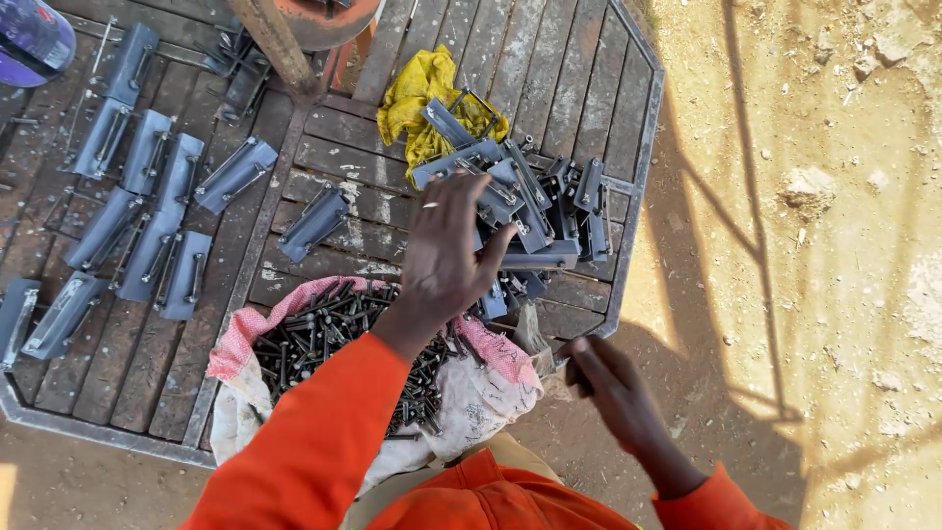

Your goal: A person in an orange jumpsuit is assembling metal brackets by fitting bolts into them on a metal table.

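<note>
Head view, looking down: left hand (pixel 444 257) reaches to twelve o'clock, fingers closing on a grey folded steel bracket (pixel 538 257) at the near edge of the tangled bracket heap (pixel 530 196); right hand (pixel 608 388), at four o'clock, is curled, though whether it grips anything cannot be told; white cloth sack of dark steel bolts (pixel 334 334) lies at seven o'clock. Brackets judged stiff, heavy, sharp-edged; best gripped across the flat web.

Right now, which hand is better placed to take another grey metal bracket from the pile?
The left hand: it reaches over the bracket pile, fingers touching it. The right hand is lower, away from the pile.
</note>
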